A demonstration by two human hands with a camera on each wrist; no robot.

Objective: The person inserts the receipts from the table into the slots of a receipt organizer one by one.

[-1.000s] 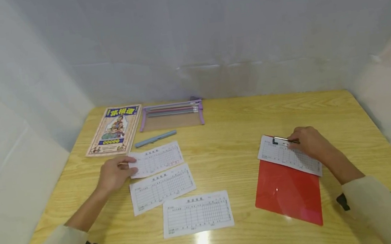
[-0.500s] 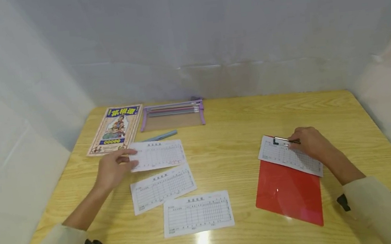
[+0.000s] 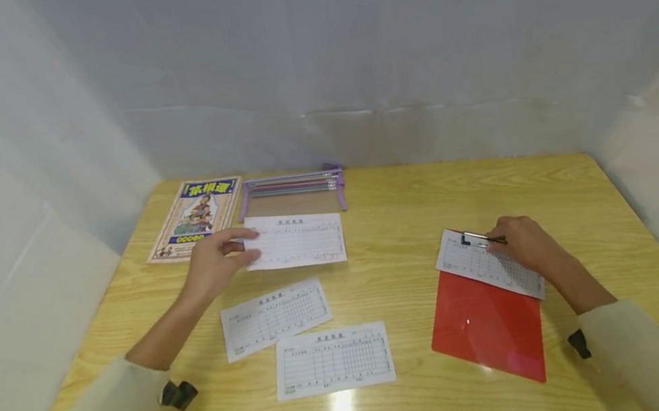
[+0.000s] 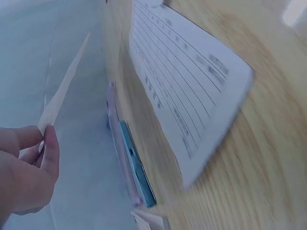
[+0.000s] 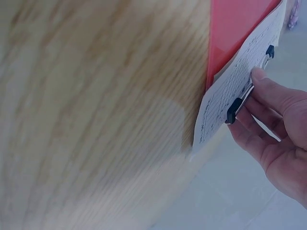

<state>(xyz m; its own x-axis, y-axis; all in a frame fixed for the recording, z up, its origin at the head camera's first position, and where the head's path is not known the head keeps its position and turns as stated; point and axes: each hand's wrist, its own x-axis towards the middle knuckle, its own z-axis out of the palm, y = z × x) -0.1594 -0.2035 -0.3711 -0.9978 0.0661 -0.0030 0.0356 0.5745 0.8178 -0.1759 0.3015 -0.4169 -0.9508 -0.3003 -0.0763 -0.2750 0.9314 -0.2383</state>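
Observation:
My left hand (image 3: 214,266) pinches the left edge of a printed paper form (image 3: 297,240), held above the table. Edge-on, the same sheet (image 4: 64,86) shows as a thin strip in the left wrist view. At the right, my right hand (image 3: 526,244) grips the metal clip (image 3: 472,237) of a red clipboard (image 3: 486,326). Another form (image 3: 486,268) lies across the clipboard's top, under the clip. In the right wrist view, thumb and fingers squeeze the clip between its black ends (image 5: 234,110). Two more forms, a tilted one (image 3: 275,317) and a straighter one (image 3: 333,361), lie on the table.
An illustrated booklet (image 3: 202,210) lies back left, beside a purple-edged pouch (image 3: 292,203) holding several pencils. A blue pen (image 4: 136,165) shows in the left wrist view; the held form hides it in the head view. Pale sheeting (image 3: 350,61) walls the table's back and sides.
My left hand has lifted its form off the table and carried it right and towards the back, covering the pen. The right hand stays at the clip, practically unmoved.

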